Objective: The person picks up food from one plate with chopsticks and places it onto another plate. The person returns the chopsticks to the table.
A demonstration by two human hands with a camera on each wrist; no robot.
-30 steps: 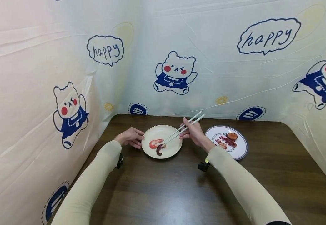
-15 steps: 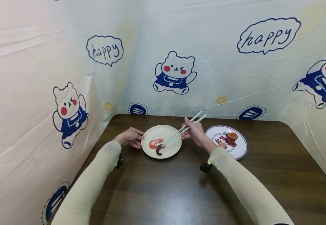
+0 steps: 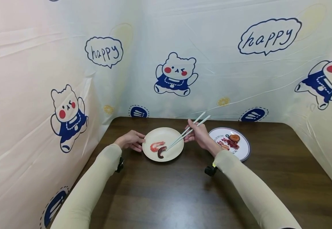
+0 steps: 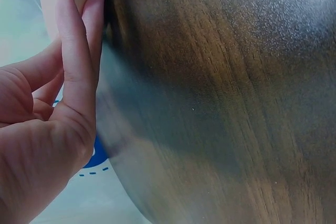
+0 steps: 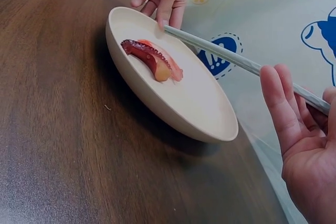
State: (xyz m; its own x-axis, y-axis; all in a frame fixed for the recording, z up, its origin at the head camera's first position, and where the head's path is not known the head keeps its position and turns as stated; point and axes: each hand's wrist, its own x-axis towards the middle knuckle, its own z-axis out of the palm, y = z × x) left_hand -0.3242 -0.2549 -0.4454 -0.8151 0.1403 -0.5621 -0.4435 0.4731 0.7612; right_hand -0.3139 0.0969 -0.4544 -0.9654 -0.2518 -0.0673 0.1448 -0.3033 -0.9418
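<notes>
A round cream plate (image 3: 173,156) carries an orange-red shrimp (image 3: 156,146) and a dark red octopus tentacle (image 3: 161,152), lying side by side. My left hand (image 3: 130,140) pinches the plate's left rim, thumb on top and fingers below. In my right hand (image 3: 198,135) is a pair of pale green chopsticks (image 3: 183,133), pointing down and left. In the head view their tips appear beside the tentacle's upper end; in the right wrist view they show apart from the tentacle (image 5: 149,59), over the plate, with nothing between them.
A white, blue-rimmed plate (image 3: 241,154) with printed or placed food pieces lies to the right, partly behind the right wrist. Brown wooden table (image 3: 166,194) extends toward me. A cartoon-printed curtain (image 3: 217,73) hangs along the back and sides.
The chopstick tips have drawn closer together, and the right hand has shifted very slightly right over the plate. Shrimp and tentacle stay put. The head view has turned a little to the right.
</notes>
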